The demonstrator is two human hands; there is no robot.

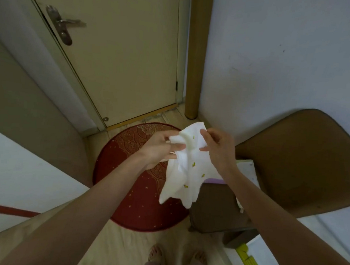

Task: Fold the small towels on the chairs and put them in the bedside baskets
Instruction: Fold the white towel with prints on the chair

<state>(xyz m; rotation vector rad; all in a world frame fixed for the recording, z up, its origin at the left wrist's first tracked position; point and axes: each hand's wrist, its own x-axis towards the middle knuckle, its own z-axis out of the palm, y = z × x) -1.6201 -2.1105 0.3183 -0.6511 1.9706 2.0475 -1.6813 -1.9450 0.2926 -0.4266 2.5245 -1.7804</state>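
Both hands (160, 146) (216, 149) around white towel (187, 174), long axis hanging downward.

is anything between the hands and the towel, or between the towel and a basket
Nothing stands between them: the left hand and right hand both already grip the white towel, held up in the air over the red rug beside the brown chair. No basket is in view, so that path cannot be judged.

Both hands hold a small white towel (185, 166) with tiny yellow marks up in the air, the left hand (160, 147) and the right hand (216, 148) pinching its top edge, the rest hanging crumpled above a round red rug (132, 191), beside a brown chair (304, 162) near a closed door (121, 52)
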